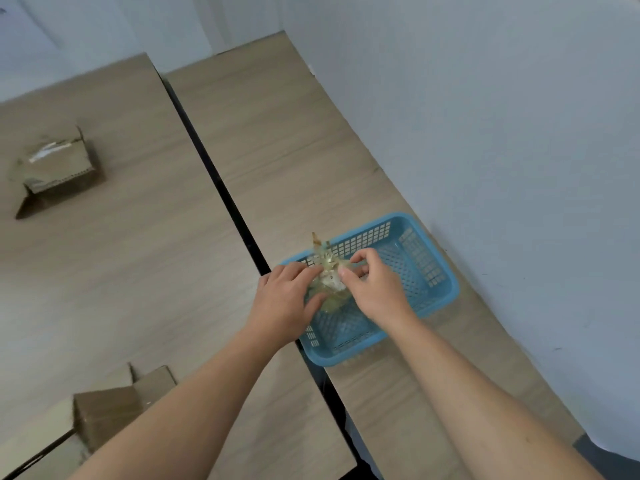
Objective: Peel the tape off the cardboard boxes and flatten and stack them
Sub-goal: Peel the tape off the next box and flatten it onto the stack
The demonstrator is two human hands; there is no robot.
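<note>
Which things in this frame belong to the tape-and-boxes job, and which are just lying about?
Job: tape wad, held by left hand and right hand over the blue basket; taped box far left; cardboard piece bottom left.
Just there: two wooden tables; white wall.

two cardboard boxes, one basket, one tape wad, two tables.

The crumpled clear tape is half hidden behind the fingers of the left hand and the right hand, which also cover the near-left rim of the blue basket. The left forearm hides part of the near cardboard box. The far cardboard box is blurred, and its pale label cannot be read.
</note>
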